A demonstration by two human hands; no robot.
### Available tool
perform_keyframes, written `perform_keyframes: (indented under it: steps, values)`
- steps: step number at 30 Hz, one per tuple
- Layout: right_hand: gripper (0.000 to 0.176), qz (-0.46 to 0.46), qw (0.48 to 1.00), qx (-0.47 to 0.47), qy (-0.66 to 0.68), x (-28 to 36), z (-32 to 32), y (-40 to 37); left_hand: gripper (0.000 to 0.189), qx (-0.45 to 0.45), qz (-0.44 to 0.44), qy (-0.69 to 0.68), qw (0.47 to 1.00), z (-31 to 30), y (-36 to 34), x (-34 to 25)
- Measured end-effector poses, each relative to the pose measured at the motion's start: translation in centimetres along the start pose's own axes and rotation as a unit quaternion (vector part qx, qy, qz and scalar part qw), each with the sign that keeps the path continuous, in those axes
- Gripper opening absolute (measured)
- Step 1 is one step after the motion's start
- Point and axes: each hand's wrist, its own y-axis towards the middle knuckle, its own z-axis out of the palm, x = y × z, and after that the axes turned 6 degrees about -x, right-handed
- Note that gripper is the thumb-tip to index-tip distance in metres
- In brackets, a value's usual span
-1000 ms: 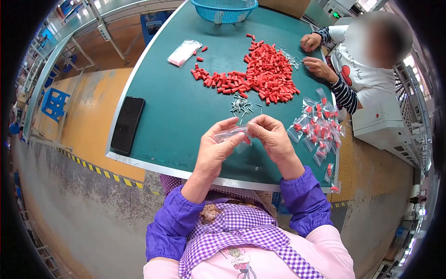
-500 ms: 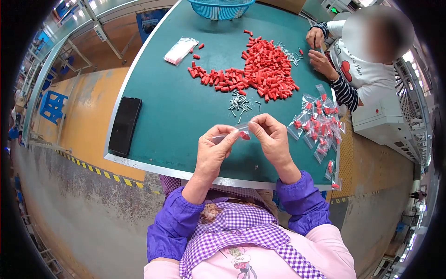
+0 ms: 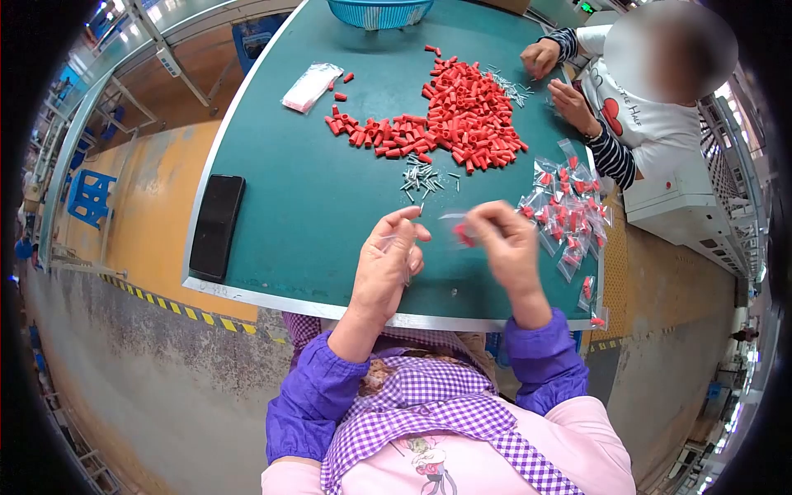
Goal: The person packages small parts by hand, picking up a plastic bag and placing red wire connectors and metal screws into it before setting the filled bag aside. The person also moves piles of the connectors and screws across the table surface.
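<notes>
So the right hand (image 3: 507,247) is pinched shut on a small clear bag (image 3: 456,227), thumb and fingertips closed on its edge, and there's a red cap (image 3: 464,238) showing through the plastic. That hand is pretty motion-blurred, so I can't make out much more of the grip. The bag sits up in the air over the near part of the green surface (image 3: 313,198), between the two hands and not touching the surface.

The left hand (image 3: 388,262) is just beside it, thumb and forefinger stuck out and apart, the other fingers loosely curled. There's maybe a sliver of clear plastic by its fingers, but I honestly can't tell if it's gripping anything.

Other stuff around:
- a big heap of red caps (image 3: 462,107) further up the surface, with a trail of them running off to the left
- a little scatter of small screws (image 3: 422,177) between that heap and the hands
- a pile of filled bags (image 3: 568,216) near the right hand, close to the right edge
- a black phone (image 3: 216,227) lying flat at the left edge
- a white packet (image 3: 309,87) on the far left
- a blue basket (image 3: 379,10) at the far end

There's also a co-worker in a striped sleeve on the far right, with both hands (image 3: 573,103) on the surface by the heap.
</notes>
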Motion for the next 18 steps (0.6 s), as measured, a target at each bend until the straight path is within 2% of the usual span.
perform_keyframes:
  steps: [2, 4, 5, 7, 8, 10, 11, 12, 14, 15, 18]
  values:
    - [0.004, -0.092, 0.981, -0.105, -0.134, 1.3, -2.9, 0.7, 0.033, 0.006, -0.005, -0.045, 0.999, -1.1, 0.6, 0.1]
    - [0.010, -0.211, 0.899, -0.195, -0.331, 1.7, -5.9, 1.5, 0.034, 0.012, -0.009, -0.091, 0.996, -1.5, 0.7, -0.1]
    - [0.010, -0.213, 0.899, -0.192, -0.330, 1.4, -6.6, 1.6, 0.035, 0.006, -0.009, -0.097, 0.995, -1.5, 0.6, -0.1]
    - [0.015, -0.270, 0.821, -0.254, -0.435, 1.9, -7.2, 1.4, 0.036, 0.001, -0.012, -0.104, 0.994, -1.2, 0.6, 0.1]
    - [0.017, -0.209, 0.865, -0.236, -0.390, 1.9, -6.6, 1.0, 0.037, -0.005, -0.003, -0.098, 0.995, -0.9, 0.5, 0.2]
    - [0.017, -0.101, 0.962, -0.127, -0.221, 1.2, -4.1, -0.1, 0.037, -0.010, 0.004, -0.089, 0.996, -0.1, 0.3, 0.4]
    - [0.017, -0.041, 0.983, -0.055, -0.169, 1.4, -2.3, -0.6, 0.037, -0.026, 0.004, -0.084, 0.996, 0.4, 0.1, 0.3]
    - [0.019, 0.019, 0.991, -0.014, -0.132, 1.8, -0.4, -1.1, 0.037, -0.042, 0.005, -0.079, 0.996, 0.8, 0.0, 0.4]
    - [0.021, 0.055, 0.996, 0.062, -0.039, -0.1, 2.6, -1.5, 0.037, -0.020, 0.015, -0.091, 0.995, 1.0, -0.2, 0.8]
    - [0.017, 0.084, 0.994, 0.076, -0.006, -0.6, 3.8, -1.8, 0.037, 0.001, 0.026, -0.107, 0.994, 1.0, -0.3, 0.9]
    - [0.012, 0.072, 0.996, 0.048, 0.009, -0.6, 5.5, -2.2, 0.038, -0.003, 0.016, -0.119, 0.993, 0.5, -0.9, 0.6]
